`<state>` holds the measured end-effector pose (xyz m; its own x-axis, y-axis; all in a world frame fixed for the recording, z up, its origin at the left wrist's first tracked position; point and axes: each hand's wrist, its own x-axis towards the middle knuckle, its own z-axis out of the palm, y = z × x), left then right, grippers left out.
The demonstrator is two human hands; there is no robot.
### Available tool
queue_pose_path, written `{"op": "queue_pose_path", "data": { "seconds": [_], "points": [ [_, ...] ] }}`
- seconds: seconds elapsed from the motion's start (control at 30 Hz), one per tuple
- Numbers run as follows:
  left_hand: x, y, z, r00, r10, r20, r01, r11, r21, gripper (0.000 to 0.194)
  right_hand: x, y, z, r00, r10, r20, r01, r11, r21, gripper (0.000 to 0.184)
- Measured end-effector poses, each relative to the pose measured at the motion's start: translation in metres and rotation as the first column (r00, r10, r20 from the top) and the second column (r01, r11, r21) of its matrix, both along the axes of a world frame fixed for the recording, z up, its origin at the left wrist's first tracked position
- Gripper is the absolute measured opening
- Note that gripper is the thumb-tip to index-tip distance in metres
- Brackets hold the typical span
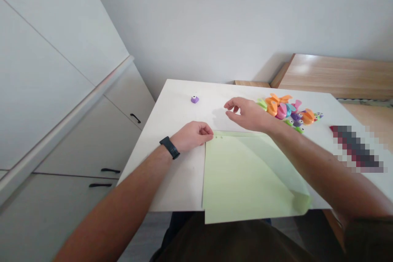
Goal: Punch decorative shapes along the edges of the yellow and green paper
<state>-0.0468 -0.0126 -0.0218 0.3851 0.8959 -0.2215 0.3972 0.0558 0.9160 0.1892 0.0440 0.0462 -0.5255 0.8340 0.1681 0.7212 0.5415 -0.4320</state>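
Pale green paper [242, 180] is lying folded at the near edge of a white table [172, 106], its lower end overhanging, its long axis pointing toward you, and a loose flap curling up at lower right. It looks light and soft, likely to crease or slide, so its top corner seems the best place to take hold. White cabinets [92, 131] are standing at the left. Your left hand [192, 136] is curling at the sheet's top left corner, fingers touching it, though a real pinch cannot be told. Your right hand [248, 115] is hovering above the top edge, fingers partly open, holding nothing, just beside a pile of colourful craft punches [284, 110]. A small purple punch [194, 99] is sitting apart, at upper left of the table.
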Motion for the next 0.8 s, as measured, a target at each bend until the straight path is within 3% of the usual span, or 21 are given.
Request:
{"op": "queue_pose_path", "data": {
  "seconds": [0.23,0.43,0.63,0.8],
  "points": [
    [0.0,0.002,-0.008,1.0,0.003,0.007,-0.003,1.0,0.015,0.023,-0.077,0.06,-0.021,0.992,0.008,0.122,-0.009,1.0,0.001,0.041],
    [-0.001,0.002,-0.009,1.0,-0.01,0.022,0.01,1.0,0.011,0.021,-0.129,0.084,-0.05,0.986,-0.122,0.117,0.123,0.992,-0.003,0.048],
    [0.0,0.001,-0.009,1.0,-0.001,-0.011,0.001,1.0,0.026,0.019,-0.14,0.086,-0.07,0.98,-0.176,0.097,0.17,0.983,0.066,0.04],
    [0.0,0.002,-0.011,1.0,-0.017,-0.003,0.017,1.0,0.012,0.019,-0.125,0.074,-0.061,0.989,-0.133,-0.057,0.134,0.991,0.014,0.033]
  ]
}}
